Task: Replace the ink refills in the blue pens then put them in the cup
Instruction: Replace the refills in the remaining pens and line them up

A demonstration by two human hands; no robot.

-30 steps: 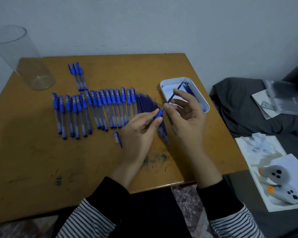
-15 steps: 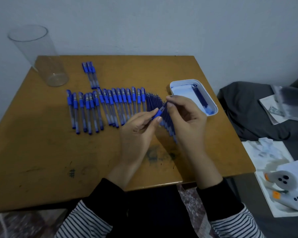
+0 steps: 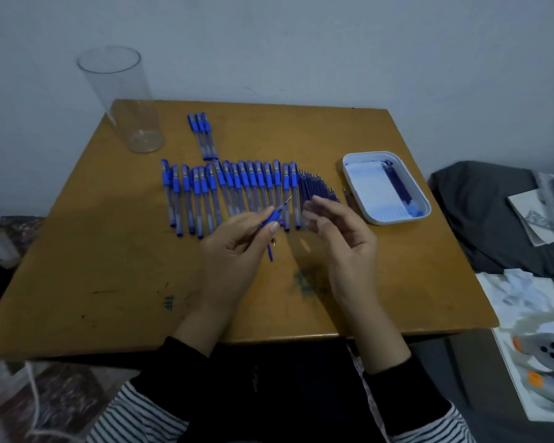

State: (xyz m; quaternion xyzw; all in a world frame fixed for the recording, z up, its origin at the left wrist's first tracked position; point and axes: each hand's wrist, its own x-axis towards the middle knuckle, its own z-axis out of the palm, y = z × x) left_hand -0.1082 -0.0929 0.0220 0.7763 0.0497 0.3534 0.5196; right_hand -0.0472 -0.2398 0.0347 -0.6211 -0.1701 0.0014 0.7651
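Note:
My left hand (image 3: 237,247) pinches a blue pen (image 3: 274,217) by its grip, tip pointing up and to the right. My right hand (image 3: 343,238) hovers just right of it with loosely curled fingers and holds nothing. A small blue pen cap (image 3: 270,251) lies on the table under the left hand. Behind the hands a row of several blue pens (image 3: 231,190) lies side by side, with a bundle of dark refills (image 3: 317,187) at its right end. Three more pens (image 3: 203,135) lie further back. A clear plastic cup (image 3: 125,103) stands at the table's back left.
A white tray (image 3: 359,199) holding used refills sits on the wooden table (image 3: 109,266) at the right. Right of the table lie a dark cloth (image 3: 480,212), papers and two grey controllers (image 3: 547,362).
My right hand has let go of the pen tip and drawn back to the right, fingers relaxed. The camera view has shifted left, so everything appears further right.

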